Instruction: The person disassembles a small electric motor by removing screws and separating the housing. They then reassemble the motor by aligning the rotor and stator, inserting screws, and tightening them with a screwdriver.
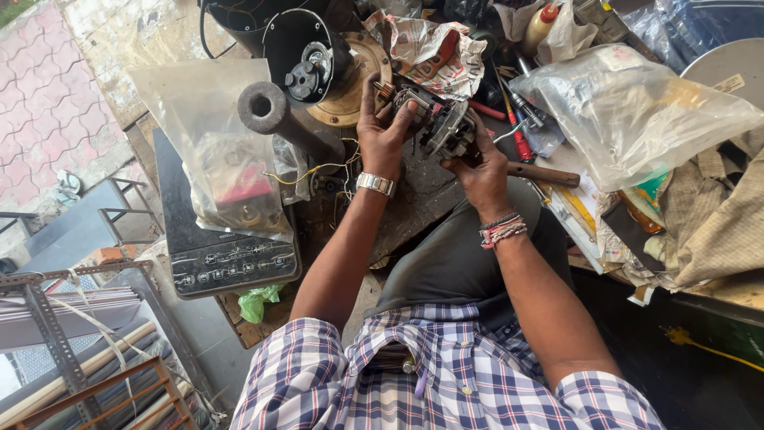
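A small electric motor assembly (pixel 436 119), with a metal frame and copper-coloured windings, is held above the cluttered workbench (pixel 414 199), between the two hands and a little ahead of the person's knees; its long axis is seen to run roughly from upper left to lower right, from one hand toward the other. The left hand (pixel 382 131) is closed around the upper left end, the thumb and fingers being wrapped over the part; a metal watch (pixel 375 184) is worn on that wrist. The right hand (pixel 481 171) is placed under the lower right end and is curled around it from below, so the motor is gripped by both hands and neither is clearly nearer; how tightly the right fingers are closed cannot be told, because they are hidden behind the assembly. Just to the right, a wooden tool handle (pixel 545 173) is lying on the bench, and red-handled screwdrivers (pixel 521 143) are seen near it; a large clear plastic bag (pixel 637 111) is lying further right. To the left, a dark cylindrical motor housing (pixel 306 60) and a thick grey shaft (pixel 274 115) are placed; a flat black appliance panel (pixel 223 251) is resting at the bench edge.
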